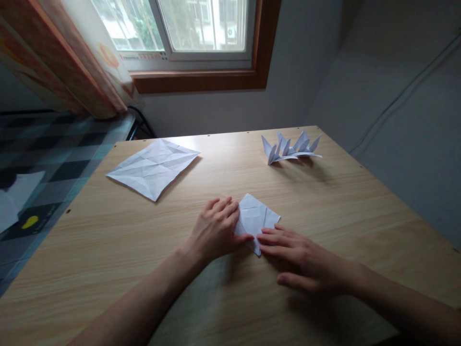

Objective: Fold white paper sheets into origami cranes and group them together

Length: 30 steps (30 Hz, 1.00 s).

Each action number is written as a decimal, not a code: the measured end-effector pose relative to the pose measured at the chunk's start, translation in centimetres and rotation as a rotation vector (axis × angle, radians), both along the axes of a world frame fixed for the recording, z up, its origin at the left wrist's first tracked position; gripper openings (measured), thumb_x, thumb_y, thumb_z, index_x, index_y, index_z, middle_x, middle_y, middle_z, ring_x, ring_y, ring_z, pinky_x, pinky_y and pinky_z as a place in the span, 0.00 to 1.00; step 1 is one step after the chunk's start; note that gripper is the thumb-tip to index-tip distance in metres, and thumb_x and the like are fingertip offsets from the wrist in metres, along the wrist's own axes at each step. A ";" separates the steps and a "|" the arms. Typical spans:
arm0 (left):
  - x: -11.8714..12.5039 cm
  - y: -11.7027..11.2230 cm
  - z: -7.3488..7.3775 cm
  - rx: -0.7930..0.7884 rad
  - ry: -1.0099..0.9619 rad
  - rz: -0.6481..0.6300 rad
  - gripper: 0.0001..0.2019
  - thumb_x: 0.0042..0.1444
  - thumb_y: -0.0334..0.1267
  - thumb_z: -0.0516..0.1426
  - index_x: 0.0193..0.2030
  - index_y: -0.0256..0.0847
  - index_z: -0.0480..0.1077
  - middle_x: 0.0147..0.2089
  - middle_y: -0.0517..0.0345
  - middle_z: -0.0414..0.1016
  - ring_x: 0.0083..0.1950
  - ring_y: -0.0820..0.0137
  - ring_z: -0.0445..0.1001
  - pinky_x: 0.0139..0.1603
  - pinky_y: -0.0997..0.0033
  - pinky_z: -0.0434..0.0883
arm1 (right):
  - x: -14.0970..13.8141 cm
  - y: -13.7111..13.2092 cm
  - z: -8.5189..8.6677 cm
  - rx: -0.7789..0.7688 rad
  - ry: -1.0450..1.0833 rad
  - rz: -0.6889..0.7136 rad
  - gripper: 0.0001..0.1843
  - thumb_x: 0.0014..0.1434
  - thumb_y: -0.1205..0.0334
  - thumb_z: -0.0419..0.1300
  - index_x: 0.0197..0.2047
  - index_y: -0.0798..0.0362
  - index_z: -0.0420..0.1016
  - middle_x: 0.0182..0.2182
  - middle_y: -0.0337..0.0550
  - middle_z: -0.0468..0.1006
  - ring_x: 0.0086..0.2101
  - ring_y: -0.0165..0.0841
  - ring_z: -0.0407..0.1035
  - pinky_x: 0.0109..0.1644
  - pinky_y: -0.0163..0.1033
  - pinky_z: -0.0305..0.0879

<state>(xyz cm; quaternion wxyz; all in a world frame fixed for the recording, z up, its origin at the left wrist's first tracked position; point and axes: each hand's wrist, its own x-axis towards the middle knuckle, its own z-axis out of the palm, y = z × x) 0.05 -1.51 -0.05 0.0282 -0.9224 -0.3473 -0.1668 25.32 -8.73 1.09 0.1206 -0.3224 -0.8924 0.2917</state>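
Note:
A small folded white paper [256,217] lies on the wooden table [108,250] just ahead of me. My left hand [216,228] lies flat on its left side, fingers stretched out and pressing the paper. My right hand [300,262] rests flat on the table with its fingertips touching the paper's lower right edge. Neither hand grips anything.
A creased, unfolded white sheet [153,166] lies at the back left of the table. Several finished folded paper shapes [290,148] stand at the back right. A bed with a checked cover [46,163] is to the left, a window [187,29] ahead, a wall [406,105] to the right.

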 end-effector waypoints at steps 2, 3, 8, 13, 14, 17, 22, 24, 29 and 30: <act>0.0 -0.1 0.0 -0.006 0.000 -0.001 0.28 0.55 0.60 0.58 0.46 0.35 0.76 0.53 0.43 0.77 0.58 0.49 0.72 0.57 0.48 0.65 | 0.1 0.6 0.0 -0.052 0.150 -0.146 0.20 0.63 0.56 0.58 0.57 0.49 0.73 0.63 0.50 0.66 0.63 0.43 0.59 0.67 0.54 0.56; 0.1 -0.1 0.1 -0.010 0.002 0.000 0.28 0.54 0.60 0.58 0.47 0.35 0.76 0.53 0.42 0.77 0.58 0.48 0.72 0.58 0.48 0.65 | 0.1 1.1 -0.2 -0.070 0.232 -0.254 0.18 0.62 0.56 0.59 0.54 0.48 0.74 0.63 0.51 0.66 0.62 0.43 0.61 0.65 0.54 0.59; -0.1 -0.2 0.0 -0.024 -0.001 0.015 0.29 0.54 0.62 0.58 0.48 0.36 0.76 0.54 0.43 0.76 0.58 0.48 0.71 0.58 0.47 0.64 | -0.7 4.2 -0.8 -0.451 0.592 -0.738 0.22 0.54 0.54 0.65 0.51 0.52 0.72 0.49 0.53 0.77 0.51 0.46 0.72 0.54 0.53 0.71; -0.2 -0.2 -0.1 -0.018 0.002 0.050 0.30 0.52 0.63 0.58 0.49 0.37 0.75 0.55 0.43 0.76 0.59 0.48 0.70 0.58 0.48 0.64 | -1.5 6.2 0.1 -0.681 0.711 -0.886 0.22 0.50 0.60 0.67 0.49 0.53 0.71 0.52 0.56 0.75 0.45 0.43 0.76 0.45 0.46 0.75; -0.2 -0.2 -0.1 -0.019 0.004 0.057 0.30 0.52 0.63 0.58 0.49 0.37 0.74 0.55 0.43 0.76 0.59 0.48 0.70 0.58 0.48 0.64 | -1.7 6.3 0.2 -0.717 0.732 -0.888 0.22 0.49 0.61 0.67 0.48 0.53 0.71 0.51 0.57 0.75 0.44 0.42 0.76 0.42 0.44 0.76; -0.2 -0.2 0.1 -0.025 -0.002 0.066 0.31 0.52 0.64 0.58 0.49 0.36 0.73 0.54 0.42 0.75 0.59 0.48 0.69 0.58 0.48 0.63 | -2.7 6.2 0.4 -0.819 0.785 -0.883 0.25 0.46 0.63 0.68 0.48 0.54 0.70 0.44 0.53 0.79 0.37 0.38 0.77 0.31 0.37 0.72; -0.2 0.0 -0.1 -0.089 -0.057 0.088 0.36 0.51 0.64 0.58 0.58 0.38 0.67 0.59 0.41 0.71 0.61 0.48 0.67 0.58 0.49 0.63 | -4.6 5.9 0.2 -0.752 0.697 -0.832 0.19 0.41 0.65 0.68 0.40 0.55 0.77 0.33 0.43 0.81 0.28 0.33 0.73 0.27 0.35 0.67; -0.4 0.2 -0.4 -0.119 -0.106 0.101 0.45 0.49 0.65 0.59 0.67 0.38 0.56 0.63 0.38 0.66 0.62 0.48 0.66 0.59 0.49 0.63 | -4.9 6.1 0.4 -0.628 0.649 -0.827 0.12 0.43 0.65 0.66 0.35 0.56 0.78 0.28 0.40 0.80 0.27 0.34 0.72 0.28 0.36 0.67; -0.8 0.6 -1.0 -0.072 -0.215 0.143 0.58 0.47 0.65 0.61 0.73 0.38 0.34 0.69 0.32 0.56 0.67 0.45 0.59 0.63 0.47 0.60 | -4.2 6.8 1.1 0.188 0.479 -0.843 0.08 0.53 0.64 0.60 0.35 0.51 0.80 0.32 0.43 0.79 0.35 0.40 0.72 0.41 0.45 0.70; -0.9 0.6 -1.0 -0.047 -0.223 0.147 0.59 0.47 0.65 0.61 0.73 0.37 0.32 0.69 0.31 0.54 0.68 0.45 0.58 0.63 0.46 0.60 | -4.1 6.8 1.0 0.353 0.405 -0.799 0.09 0.56 0.64 0.58 0.36 0.50 0.80 0.33 0.44 0.78 0.37 0.41 0.71 0.44 0.46 0.69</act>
